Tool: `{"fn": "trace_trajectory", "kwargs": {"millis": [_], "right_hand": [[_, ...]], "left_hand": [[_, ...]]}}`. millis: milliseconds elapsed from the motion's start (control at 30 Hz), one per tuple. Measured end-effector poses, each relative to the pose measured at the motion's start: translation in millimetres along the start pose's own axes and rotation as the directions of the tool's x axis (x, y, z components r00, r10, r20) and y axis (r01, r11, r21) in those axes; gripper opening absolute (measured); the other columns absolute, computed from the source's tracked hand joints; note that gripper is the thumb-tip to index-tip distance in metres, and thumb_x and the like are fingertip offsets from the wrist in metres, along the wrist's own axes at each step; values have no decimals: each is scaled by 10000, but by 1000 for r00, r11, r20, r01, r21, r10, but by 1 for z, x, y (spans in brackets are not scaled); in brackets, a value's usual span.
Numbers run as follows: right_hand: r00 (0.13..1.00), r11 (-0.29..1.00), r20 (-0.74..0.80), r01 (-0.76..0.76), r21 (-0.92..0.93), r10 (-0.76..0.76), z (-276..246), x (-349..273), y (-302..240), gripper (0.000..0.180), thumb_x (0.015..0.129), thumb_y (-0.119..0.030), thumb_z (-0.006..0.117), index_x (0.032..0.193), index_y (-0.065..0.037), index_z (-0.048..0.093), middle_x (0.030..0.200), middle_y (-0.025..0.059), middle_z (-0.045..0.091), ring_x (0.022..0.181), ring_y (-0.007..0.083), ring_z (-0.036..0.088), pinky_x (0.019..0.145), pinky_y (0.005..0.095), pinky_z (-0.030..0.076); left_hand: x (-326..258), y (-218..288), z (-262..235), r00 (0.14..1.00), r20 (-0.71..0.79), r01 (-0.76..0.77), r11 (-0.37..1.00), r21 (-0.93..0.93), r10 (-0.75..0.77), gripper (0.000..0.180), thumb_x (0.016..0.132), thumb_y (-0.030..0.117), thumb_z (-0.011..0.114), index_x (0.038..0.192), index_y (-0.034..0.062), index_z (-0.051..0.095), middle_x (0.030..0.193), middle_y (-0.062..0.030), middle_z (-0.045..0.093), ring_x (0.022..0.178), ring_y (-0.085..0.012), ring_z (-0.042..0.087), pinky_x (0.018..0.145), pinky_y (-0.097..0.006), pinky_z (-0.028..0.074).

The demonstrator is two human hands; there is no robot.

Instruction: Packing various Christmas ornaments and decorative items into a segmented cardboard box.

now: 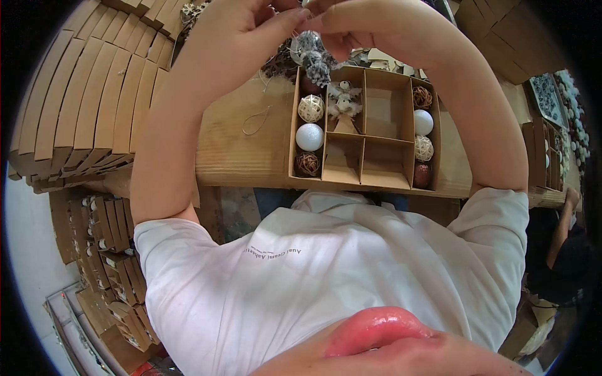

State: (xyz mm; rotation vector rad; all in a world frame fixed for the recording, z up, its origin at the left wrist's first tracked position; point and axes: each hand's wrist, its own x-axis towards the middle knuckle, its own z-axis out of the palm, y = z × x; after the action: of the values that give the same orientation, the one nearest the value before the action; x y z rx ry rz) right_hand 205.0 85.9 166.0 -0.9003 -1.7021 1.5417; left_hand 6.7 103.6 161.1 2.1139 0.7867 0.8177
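Note:
My left hand [251,25] and my right hand [364,25] meet at the top of the view, both pinching a small silvery pinecone ornament [313,59] that hangs above a brown divided cardboard box [365,141] on the wooden table [238,156]. The box's left column holds a wicker ball [310,108], a white glitter ball [309,136] and a brown twig ball [307,164]. A small white angel figure [343,100] lies in an upper compartment. The right column holds several more balls [423,122]. The middle compartments hold nothing.
A loose string loop [256,120] lies on the table left of the box. Stacks of flat cardboard boxes [81,100] fill the left side, with filled boxes below [110,250]. Another person [561,244] sits at the right by more boxes [545,156].

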Motion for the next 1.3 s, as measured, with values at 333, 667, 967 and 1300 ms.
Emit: {"fn": "trace_trajectory", "kwargs": {"millis": [333, 667, 967, 1300], "right_hand": [[983, 943, -156, -139, -303, 95, 17, -8, -18, 216, 849, -67, 624, 1054, 1, 621, 783, 42, 627, 591, 78, 534, 521, 228, 446], [968, 986, -241, -108, -127, 75, 20, -4, -7, 221, 875, -54, 592, 1089, 1, 598, 743, 34, 604, 541, 77, 509, 470, 213, 398], [988, 989, -145, -38, 140, 58, 39, -47, -35, 228, 879, -46, 590, 1097, 21, 581, 874, 68, 645, 575, 77, 533, 498, 190, 426], [790, 147, -32, 73, -986, -612, 59, -77, 25, 592, 725, -116, 729, 1283, -67, 536, 839, 63, 639, 607, 225, 579, 595, 349, 473]], "left_hand": [[-13, 7, 16, 955, -142, -170, 872, 458, 260, 215, 826, -22, 614, 1023, 33, 549, 796, -96, 602, 651, -127, 584, 575, -274, 460], [-17, -45, 31, 992, -126, -17, 944, -329, -26, 465, 807, 199, 732, 1208, 80, 527, 1161, -60, 559, 1092, -159, 492, 976, -306, 361], [-19, -39, 58, 976, 156, -39, 822, -568, 154, 173, 900, 176, 638, 996, 33, 656, 1096, -34, 606, 1028, -127, 553, 872, -274, 447], [-35, -10, 30, 861, -50, -420, 764, 490, 506, 88, 747, 115, 706, 752, 30, 687, 998, -115, 613, 1032, -283, 545, 878, -380, 432]]}}
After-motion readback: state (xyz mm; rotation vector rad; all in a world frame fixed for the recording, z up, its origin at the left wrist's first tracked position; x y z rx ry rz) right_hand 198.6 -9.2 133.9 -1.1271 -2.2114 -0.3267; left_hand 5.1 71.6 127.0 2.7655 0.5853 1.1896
